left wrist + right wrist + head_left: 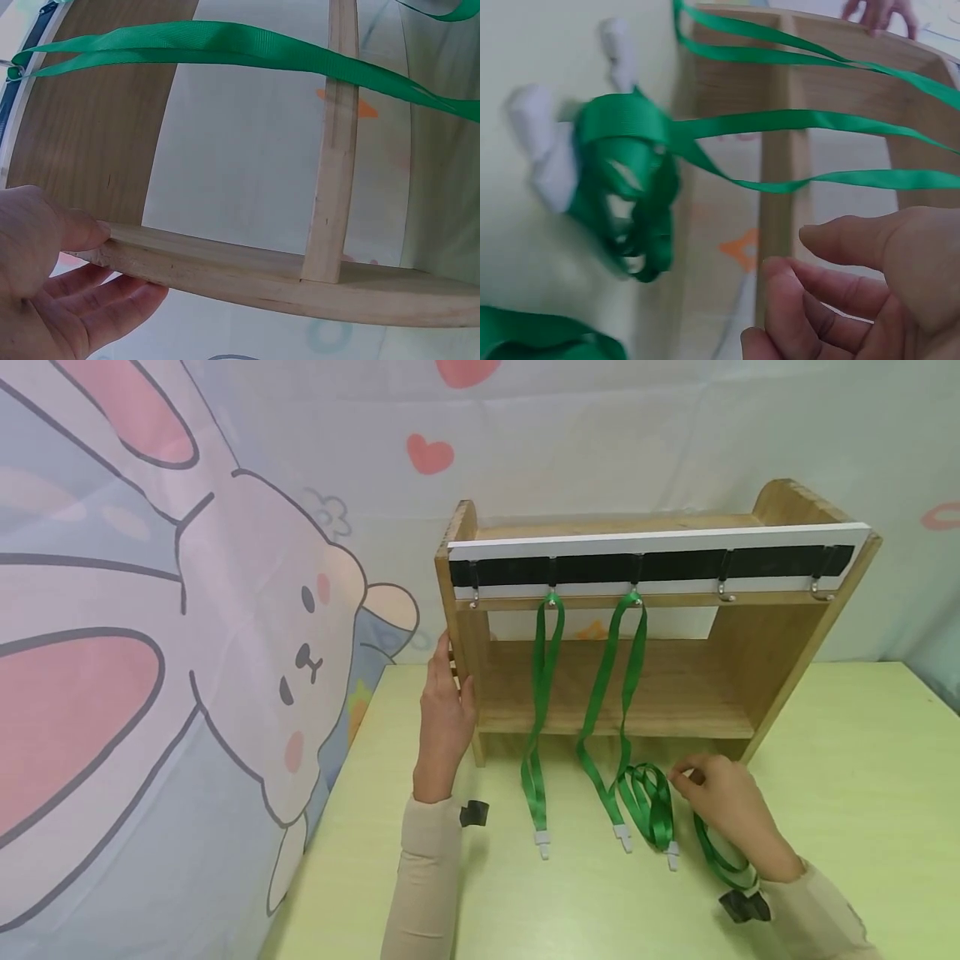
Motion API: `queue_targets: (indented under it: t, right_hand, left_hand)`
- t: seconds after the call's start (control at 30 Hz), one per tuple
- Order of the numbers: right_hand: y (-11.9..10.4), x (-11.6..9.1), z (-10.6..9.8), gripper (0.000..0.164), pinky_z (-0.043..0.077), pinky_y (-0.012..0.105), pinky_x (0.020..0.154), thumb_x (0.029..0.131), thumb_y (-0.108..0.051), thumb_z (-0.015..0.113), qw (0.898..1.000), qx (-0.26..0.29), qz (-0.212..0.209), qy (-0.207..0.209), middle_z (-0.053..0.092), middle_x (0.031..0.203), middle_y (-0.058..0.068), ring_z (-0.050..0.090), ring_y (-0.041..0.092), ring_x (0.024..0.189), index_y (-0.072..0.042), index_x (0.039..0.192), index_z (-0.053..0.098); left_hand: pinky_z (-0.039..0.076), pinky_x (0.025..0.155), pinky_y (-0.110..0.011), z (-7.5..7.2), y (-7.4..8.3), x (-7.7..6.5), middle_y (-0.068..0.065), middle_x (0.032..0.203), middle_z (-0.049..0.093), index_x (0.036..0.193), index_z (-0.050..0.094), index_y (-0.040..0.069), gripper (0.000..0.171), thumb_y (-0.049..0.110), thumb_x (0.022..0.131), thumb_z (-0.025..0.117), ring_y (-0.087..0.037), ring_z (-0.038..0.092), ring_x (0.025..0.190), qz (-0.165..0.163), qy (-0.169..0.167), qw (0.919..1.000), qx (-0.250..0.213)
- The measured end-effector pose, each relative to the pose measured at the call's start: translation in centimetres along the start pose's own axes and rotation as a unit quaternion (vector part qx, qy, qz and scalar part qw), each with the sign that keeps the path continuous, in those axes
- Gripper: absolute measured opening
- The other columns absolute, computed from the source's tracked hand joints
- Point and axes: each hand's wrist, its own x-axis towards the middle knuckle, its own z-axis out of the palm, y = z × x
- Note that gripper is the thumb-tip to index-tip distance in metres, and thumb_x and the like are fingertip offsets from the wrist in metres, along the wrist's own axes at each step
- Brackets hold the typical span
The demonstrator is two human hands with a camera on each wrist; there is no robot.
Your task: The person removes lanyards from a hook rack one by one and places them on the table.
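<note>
Done: two green lanyards (pixel 542 710) are hanging at the wooden shelf's (pixel 697 685) front | Remaining: a bundled lanyard (pixel 660 818) and a loose loop (pixel 562 330) are lying before the shelf; three hooks (pixel 724 587) are carrying nothing | Grip: left hand (pixel 446 710) is clasping the shelf's side; right hand (pixel 723 793) is holding nothing, thumb apart from fingertips | Unclear: right hand is hiding part of the loop; bundle is blurring

hands (pixel 37 277) cropped in wrist views, white clips (pixel 532 120) blurred in right one, rightmost lanyard (pixel 708 853) partly hidden, sleeves (pixel 429 877) cropped below
</note>
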Motion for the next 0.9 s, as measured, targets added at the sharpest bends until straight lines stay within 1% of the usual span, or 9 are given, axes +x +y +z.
queue_targets:
  t: [0.17,0.23,0.33,0.47,0.57,0.63,0.73,0.9]
  right_hand:
    - [-1.4,0.4,-1.3,0.016,0.048,0.029,0.053,0.098,-0.008,0.062,0.999,0.017,-0.018,0.023,0.071,0.082,0.006,0.06,0.016,0.066,0.002,0.099,0.074]
    - [-2.0,0.6,-1.8,0.017,0.048,0.028,0.053,0.099,-0.01,0.063,0.999,0.027,-0.026,0.037,0.071,0.082,0.006,0.061,0.016,0.066,0.002,0.101,0.074]
    - [-2.9,1.2,-2.2,0.018,0.049,0.026,0.055,0.099,-0.012,0.065,0.996,0.043,-0.04,0.073,0.071,0.083,0.008,0.062,0.017,0.065,0.003,0.102,0.074]
    - [-4.2,2.0,-2.5,0.017,0.05,0.024,0.058,0.097,-0.012,0.067,0.988,0.06,-0.058,0.131,0.073,0.087,0.013,0.067,0.024,0.068,0.003,0.102,0.074]
    - [-5.3,2.6,-2.6,0.016,0.049,0.017,0.061,0.096,-0.011,0.068,0.982,0.075,-0.065,0.162,0.073,0.089,0.016,0.07,0.03,0.071,0.002,0.102,0.074]
    - [-6.0,2.9,-2.7,0.015,0.047,0.011,0.063,0.095,-0.011,0.07,0.978,0.082,-0.069,0.179,0.073,0.09,0.016,0.071,0.031,0.073,0.002,0.102,0.074]
    - [-7.0,3.5,-2.8,0.014,0.045,0.005,0.065,0.094,-0.01,0.072,0.972,0.091,-0.073,0.205,0.073,0.089,0.015,0.07,0.024,0.073,0.002,0.1,0.074]
    - [-8.2,4.2,-3.1,0.019,0.044,0.003,0.068,0.092,-0.011,0.074,0.962,0.111,-0.068,0.24,0.074,0.093,0.015,0.06,-0.005,0.078,0.003,0.105,0.073]
  left_hand:
    - [0.061,0.079,-0.044,0.0,0.1,0.0,-0.029,0.128,0.051,0.154,0.023,0.0,0.066,-0.007,0.098,0.058,-0.041,0.063,0.107,0.0,-0.003,1.0,0.0]
    - [0.061,0.08,-0.044,-0.1,0.2,0.1,-0.028,0.128,0.051,0.154,0.023,0.0,0.067,-0.008,0.098,0.058,-0.041,0.063,0.107,-0.001,-0.003,1.0,-0.001]
    - [0.061,0.079,-0.044,-0.1,0.1,0.1,-0.028,0.128,0.051,0.154,0.023,0.001,0.067,-0.008,0.098,0.058,-0.041,0.063,0.108,-0.003,-0.002,1.0,-0.004]
    - [0.061,0.081,-0.045,0.0,0.1,0.1,-0.028,0.128,0.051,0.155,0.023,0.0,0.067,-0.008,0.098,0.058,-0.042,0.062,0.109,-0.001,-0.001,1.0,-0.01]
    - [0.06,0.081,-0.045,0.0,0.1,0.2,-0.029,0.129,0.05,0.155,0.023,0.0,0.067,-0.008,0.098,0.058,-0.042,0.062,0.109,0.002,-0.002,0.9999,-0.01]
    - [0.061,0.081,-0.044,0.0,0.0,0.2,-0.029,0.129,0.05,0.154,0.023,-0.001,0.067,-0.008,0.098,0.058,-0.042,0.062,0.109,0.002,-0.002,1.0,-0.009]
    - [0.061,0.081,-0.044,0.0,0.0,0.1,-0.029,0.13,0.05,0.154,0.023,-0.001,0.067,-0.008,0.098,0.058,-0.042,0.062,0.109,-0.001,-0.003,1.0,-0.008]
    - [0.061,0.079,-0.044,-0.2,0.2,-0.1,-0.028,0.13,0.05,0.155,0.023,0.0,0.067,-0.007,0.099,0.058,-0.041,0.062,0.109,-0.01,-0.006,0.9999,-0.006]
